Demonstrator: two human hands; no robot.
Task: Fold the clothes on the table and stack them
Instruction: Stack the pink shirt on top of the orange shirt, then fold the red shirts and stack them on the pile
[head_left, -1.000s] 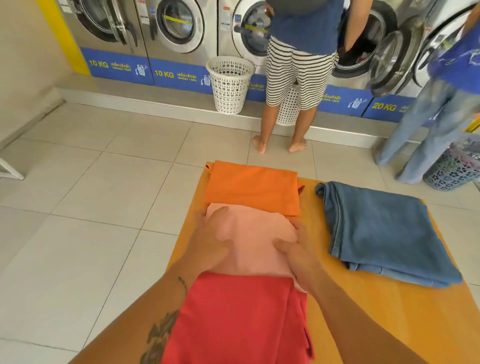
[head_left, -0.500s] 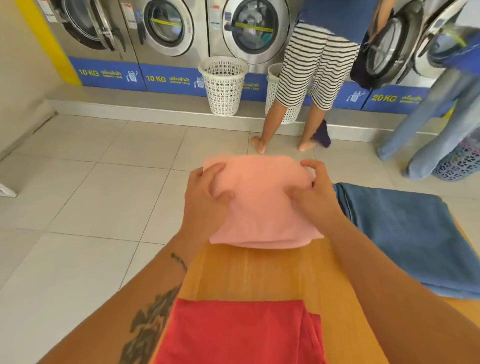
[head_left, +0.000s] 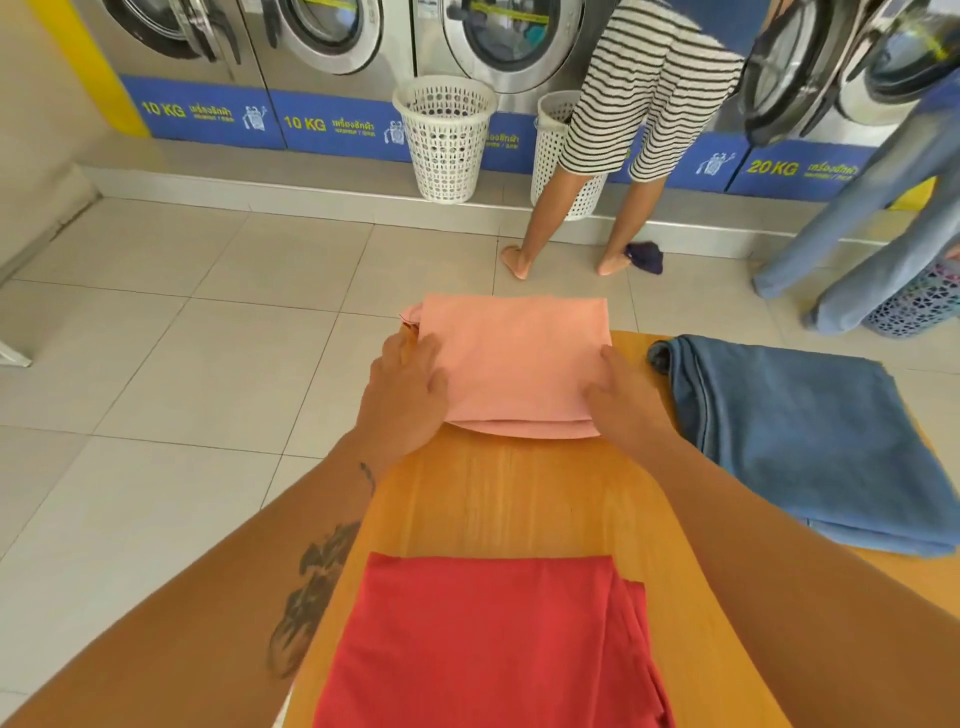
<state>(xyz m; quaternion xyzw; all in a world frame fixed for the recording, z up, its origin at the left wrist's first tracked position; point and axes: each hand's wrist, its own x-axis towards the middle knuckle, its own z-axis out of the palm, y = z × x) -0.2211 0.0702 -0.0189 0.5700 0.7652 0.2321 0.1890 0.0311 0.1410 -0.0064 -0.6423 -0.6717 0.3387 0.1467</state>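
A folded pink garment (head_left: 511, 364) lies at the far end of the orange table (head_left: 519, 493); its far edge reaches past the table end. My left hand (head_left: 405, 389) grips its near left corner, fingers spread on top. My right hand (head_left: 623, 402) holds its near right corner, thumb on the cloth. The orange garment seen earlier is hidden under the pink one. A folded red garment (head_left: 483, 639) lies at the near end between my forearms. Folded blue jeans (head_left: 800, 441) rest on the table's right side.
Beyond the table, a barefoot person in striped shorts (head_left: 639, 104) stands at the washing machines (head_left: 332, 31), with two white baskets (head_left: 445, 135) beside them. A dark cloth (head_left: 645, 256) lies on the floor. At right stand a person in jeans (head_left: 883, 223) and a patterned basket (head_left: 919, 306).
Both hands lifted the pink garment from the table's middle, carried it away from me and set it down over the orange garment. The table's middle is now bare.
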